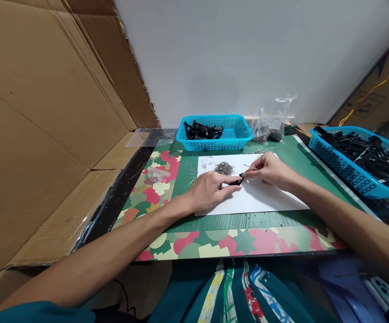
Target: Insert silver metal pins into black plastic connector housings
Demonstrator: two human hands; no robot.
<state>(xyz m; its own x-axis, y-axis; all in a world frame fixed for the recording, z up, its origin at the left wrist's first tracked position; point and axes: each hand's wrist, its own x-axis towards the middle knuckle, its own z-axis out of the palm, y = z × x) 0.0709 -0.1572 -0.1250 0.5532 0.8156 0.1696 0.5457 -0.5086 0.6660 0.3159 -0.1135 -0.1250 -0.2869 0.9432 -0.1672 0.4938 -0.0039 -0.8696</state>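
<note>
While the left hand (209,192) pinched a black plastic part (236,182), the right hand (270,170) gripped a thin rod (249,166). Both were nearly closed.

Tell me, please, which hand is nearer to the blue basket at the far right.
Right. The right hand is left of the blue basket, over the white sheet; the left hand is farther left.

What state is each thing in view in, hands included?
Left hand: closed on the black part
Right hand: pinching the rod
Black part: held over the sheet
Rod: held, tip pointing left
Sheet: flat
Pile: heaped, bits scattered around
Far basket: part-filled
Right basket: heaped
Bags: upright, part-filled; sealing unclear
</note>
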